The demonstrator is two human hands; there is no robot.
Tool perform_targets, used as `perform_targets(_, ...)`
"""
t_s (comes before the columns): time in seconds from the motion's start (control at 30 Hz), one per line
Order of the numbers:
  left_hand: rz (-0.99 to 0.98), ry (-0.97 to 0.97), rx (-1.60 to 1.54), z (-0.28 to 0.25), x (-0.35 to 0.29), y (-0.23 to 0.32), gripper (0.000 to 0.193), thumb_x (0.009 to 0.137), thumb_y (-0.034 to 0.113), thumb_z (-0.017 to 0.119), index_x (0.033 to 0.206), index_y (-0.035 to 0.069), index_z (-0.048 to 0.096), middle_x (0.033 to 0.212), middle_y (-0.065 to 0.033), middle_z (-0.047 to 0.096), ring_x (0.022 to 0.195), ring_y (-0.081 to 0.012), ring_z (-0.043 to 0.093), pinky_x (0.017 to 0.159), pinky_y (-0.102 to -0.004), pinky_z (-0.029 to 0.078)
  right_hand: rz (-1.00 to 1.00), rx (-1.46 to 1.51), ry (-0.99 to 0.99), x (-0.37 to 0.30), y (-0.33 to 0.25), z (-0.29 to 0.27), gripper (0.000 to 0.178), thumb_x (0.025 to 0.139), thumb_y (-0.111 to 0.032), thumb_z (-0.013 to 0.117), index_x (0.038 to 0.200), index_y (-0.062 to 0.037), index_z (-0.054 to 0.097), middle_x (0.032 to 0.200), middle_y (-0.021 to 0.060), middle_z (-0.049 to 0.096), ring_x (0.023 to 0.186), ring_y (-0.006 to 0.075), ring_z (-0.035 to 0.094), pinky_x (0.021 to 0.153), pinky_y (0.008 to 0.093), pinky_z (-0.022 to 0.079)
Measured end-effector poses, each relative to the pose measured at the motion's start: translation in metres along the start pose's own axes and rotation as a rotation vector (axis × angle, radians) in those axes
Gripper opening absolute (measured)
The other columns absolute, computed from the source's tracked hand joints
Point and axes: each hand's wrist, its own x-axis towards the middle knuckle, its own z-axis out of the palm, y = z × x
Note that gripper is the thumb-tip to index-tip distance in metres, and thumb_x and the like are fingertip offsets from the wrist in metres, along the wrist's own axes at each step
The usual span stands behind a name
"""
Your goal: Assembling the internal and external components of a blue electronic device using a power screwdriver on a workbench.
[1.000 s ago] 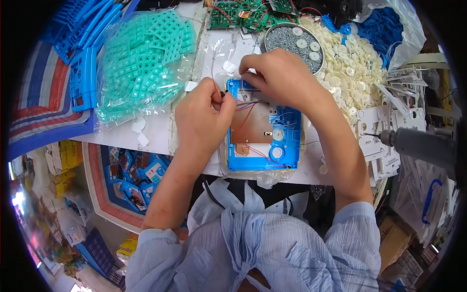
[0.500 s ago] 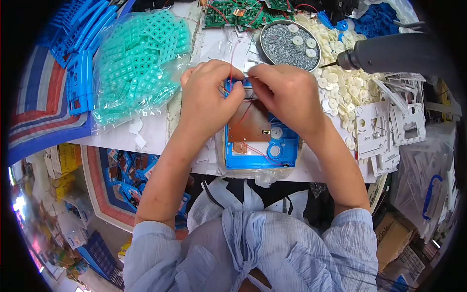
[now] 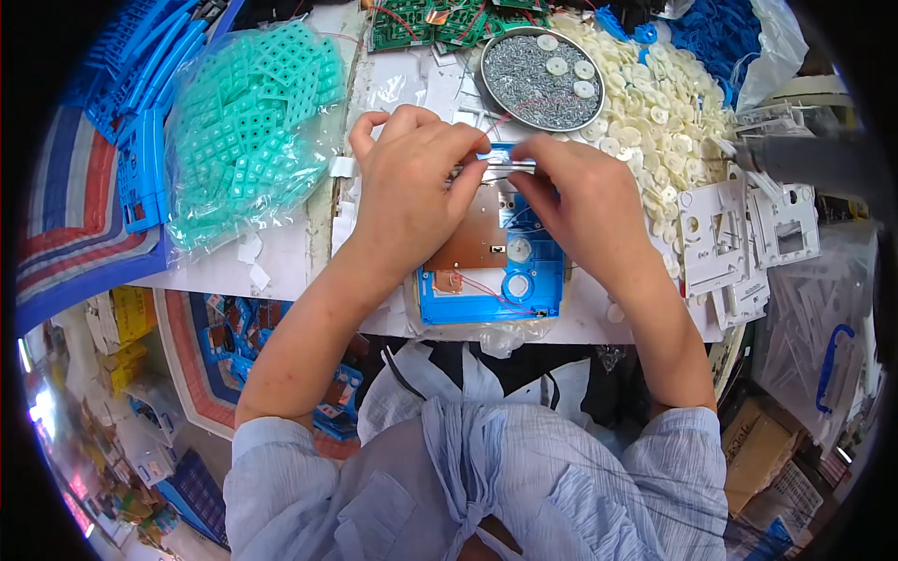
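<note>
A blue plastic casing (image 3: 468, 307) lies in front of me with its inside facing up. A brown circuit board (image 3: 470, 241) sits in it, with thin red wires running to a small copper-coloured piece (image 3: 447, 280) and the lower right corner. At the far end of the casing, my left hand (image 3: 407, 182) and my right hand (image 3: 594, 201) pinch a shiny silver rod (image 3: 508, 167) between thumbs and fingers. It lies crosswise, and the fingers cover its ends. A white disc (image 3: 518, 249) is set in the casing beside the board.
A round tin of screws (image 3: 538, 93) stands beyond my hands, with cream discs (image 3: 655, 122) heaped to its right. A dark electric screwdriver (image 3: 795, 161) hangs at right above white panels (image 3: 716, 234). Left lies a bag of green keypads (image 3: 253, 140); green circuit boards (image 3: 402, 28) lie at the back.
The silver rod now shows between my hands, which have spread slightly apart. The red wire held up before is no longer raised. The screwdriver has swung right; the whole view has shifted slightly.
</note>
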Motion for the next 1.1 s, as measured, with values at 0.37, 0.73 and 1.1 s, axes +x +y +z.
perform_targets(0.37,0.218,-0.254,0.108,-0.004,0.018,-0.005,0.007,0.081,0.016,0.076,0.087,0.012,0.074,0.085,-0.0012,0.068,0.097,-0.0218,0.061,0.101,-0.0496,0.033,-0.033,-0.224,-0.286,-0.008,-0.032,-0.009,0.009,0.077,-0.008,0.066,0.085,-0.0051,0.065,0.084,0.0105,0.069,0.085,0.0269,0.069,0.073,0.0372,0.057)
perform_targets(0.73,0.223,-0.249,-0.115,-0.008,0.012,-0.010,0.007,0.084,0.015,0.074,0.089,0.012,0.071,0.088,-0.0010,0.067,0.096,-0.0218,0.059,0.102,-0.0459,0.032,0.075,-0.137,-0.172,-0.033,-0.036,-0.013,0.011,0.075,-0.009,0.069,0.082,-0.0052,0.061,0.078,0.0089,0.064,0.079,0.0277,0.066,0.064,0.0396,0.055)
perform_targets(1.1,0.408,-0.418,-0.099,-0.012,0.032,-0.009,0.008,0.078,0.013,0.076,0.083,0.013,0.070,0.083,0.0006,0.061,0.094,-0.0203,0.059,0.108,-0.0521,0.033,-0.013,-0.064,-0.134,-0.040,-0.036,-0.010,0.022,0.067,-0.008,0.072,0.086,-0.0066,0.061,0.085,0.0067,0.060,0.083,0.0267,0.062,0.061,0.0370,0.055)
